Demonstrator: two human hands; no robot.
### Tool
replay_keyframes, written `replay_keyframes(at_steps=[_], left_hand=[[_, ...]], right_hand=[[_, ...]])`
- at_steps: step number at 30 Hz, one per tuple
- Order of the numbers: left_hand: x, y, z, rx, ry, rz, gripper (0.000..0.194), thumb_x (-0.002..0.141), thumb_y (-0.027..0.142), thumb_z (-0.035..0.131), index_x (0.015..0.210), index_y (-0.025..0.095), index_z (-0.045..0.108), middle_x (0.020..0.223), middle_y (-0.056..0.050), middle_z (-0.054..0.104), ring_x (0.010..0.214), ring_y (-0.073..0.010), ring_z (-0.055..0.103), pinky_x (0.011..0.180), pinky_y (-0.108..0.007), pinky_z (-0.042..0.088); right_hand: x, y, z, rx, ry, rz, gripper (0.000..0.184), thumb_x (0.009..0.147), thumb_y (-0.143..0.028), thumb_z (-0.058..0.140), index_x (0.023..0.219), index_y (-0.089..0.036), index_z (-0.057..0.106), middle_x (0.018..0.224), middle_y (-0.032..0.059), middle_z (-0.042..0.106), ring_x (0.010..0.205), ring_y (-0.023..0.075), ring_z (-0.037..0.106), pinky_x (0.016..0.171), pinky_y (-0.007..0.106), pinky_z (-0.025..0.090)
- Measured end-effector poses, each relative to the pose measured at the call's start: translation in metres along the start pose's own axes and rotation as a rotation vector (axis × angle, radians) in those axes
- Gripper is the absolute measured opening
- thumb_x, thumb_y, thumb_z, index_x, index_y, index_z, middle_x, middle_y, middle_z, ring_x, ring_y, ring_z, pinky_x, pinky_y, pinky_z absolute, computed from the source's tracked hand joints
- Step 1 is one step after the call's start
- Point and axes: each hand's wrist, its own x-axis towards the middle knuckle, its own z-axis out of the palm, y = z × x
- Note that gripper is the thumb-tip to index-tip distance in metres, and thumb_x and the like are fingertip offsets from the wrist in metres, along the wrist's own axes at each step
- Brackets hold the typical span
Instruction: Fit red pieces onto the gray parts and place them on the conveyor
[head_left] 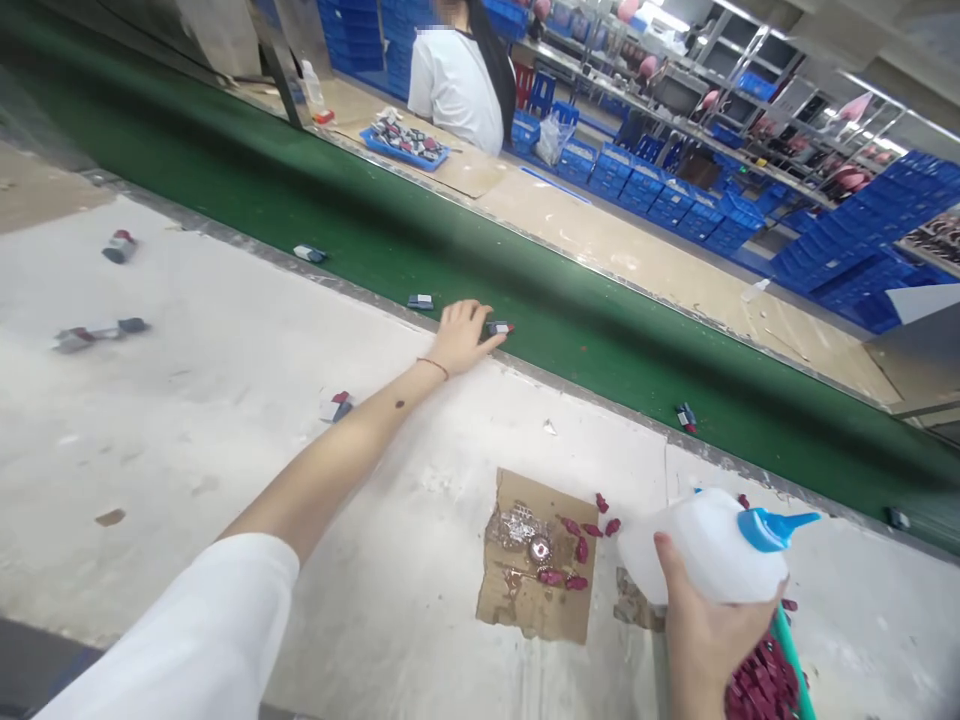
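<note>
My left hand (463, 338) stretches over the near edge of the green conveyor belt (600, 345). Its thumb and fingers are apart around a small dark grey part with a white face and red end (500, 328); I see no firm grip. Just left of the fingers, a similar grey part (421, 301) lies on the belt. In my right hand (709, 625) is a white plastic squeeze bottle (701, 545), tilted, its blue nozzle (776, 527) pointing right. Below the bottle, a green-rimmed container (793, 660) holds many dark red pieces (761, 680), partly hidden by my wrist.
A stained cardboard piece (540, 620) with several red pieces lies on the white table (405, 600). More grey-red parts (118, 246) are scattered on table and belt. Across the belt, a person in white (461, 90) is beside a blue tray (405, 150) of parts.
</note>
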Motion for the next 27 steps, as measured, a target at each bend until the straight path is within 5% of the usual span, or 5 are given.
replay_keyframes(at_steps=[5, 10, 16, 22, 27], left_hand=[[0.003, -0.052, -0.012, 0.296, 0.159, -0.071, 0.047, 0.086, 0.030, 0.046, 0.129, 0.011, 0.054, 0.145, -0.022, 0.041, 0.138, -0.0418, 0.028, 0.112, -0.058, 0.017], [0.008, -0.077, -0.013, 0.301, 0.128, -0.070, 0.041, 0.087, 0.027, 0.042, 0.121, 0.014, 0.061, 0.129, -0.019, 0.056, 0.122, -0.0405, 0.047, 0.104, -0.057, 0.035], [0.008, -0.082, -0.015, 0.291, 0.156, -0.024, 0.041, 0.090, 0.023, 0.039, 0.126, 0.013, 0.057, 0.121, -0.018, 0.059, 0.116, -0.0353, 0.052, 0.102, -0.049, 0.041], [0.006, -0.086, -0.015, 0.226, 0.219, -0.018, 0.037, 0.093, 0.026, 0.039, 0.124, 0.018, 0.057, 0.122, -0.014, 0.059, 0.115, -0.0325, 0.053, 0.100, -0.046, 0.043], [0.007, -0.087, -0.015, 0.193, 0.192, -0.039, 0.035, 0.093, 0.028, 0.040, 0.122, 0.019, 0.058, 0.122, -0.015, 0.058, 0.116, -0.0339, 0.053, 0.100, -0.047, 0.042]], right_hand=[[-0.022, 0.004, -0.056, -0.330, -0.561, -0.178, 0.056, 0.077, -0.056, 0.068, 0.121, -0.024, 0.053, 0.102, 0.0091, 0.069, 0.087, 0.0323, 0.068, 0.071, 0.041, 0.056], [-0.031, 0.022, -0.071, -0.530, -0.985, -0.482, 0.041, 0.083, -0.040, 0.063, 0.120, -0.025, 0.051, 0.096, 0.0069, 0.071, 0.079, 0.0287, 0.071, 0.063, 0.035, 0.057], [-0.041, 0.030, -0.067, -0.698, -0.988, -0.673, 0.046, 0.076, -0.024, 0.055, 0.121, -0.023, 0.047, 0.097, 0.0080, 0.070, 0.086, 0.0300, 0.069, 0.068, 0.038, 0.056], [-0.035, 0.018, -0.061, -0.753, -0.949, -0.889, 0.044, 0.073, -0.024, 0.056, 0.117, -0.021, 0.047, 0.086, 0.0074, 0.071, 0.070, 0.0280, 0.069, 0.055, 0.035, 0.053], [-0.032, 0.004, -0.059, -0.789, -0.948, -0.927, 0.044, 0.071, -0.023, 0.056, 0.114, -0.020, 0.050, 0.081, 0.0064, 0.070, 0.066, 0.0271, 0.069, 0.051, 0.033, 0.051]])
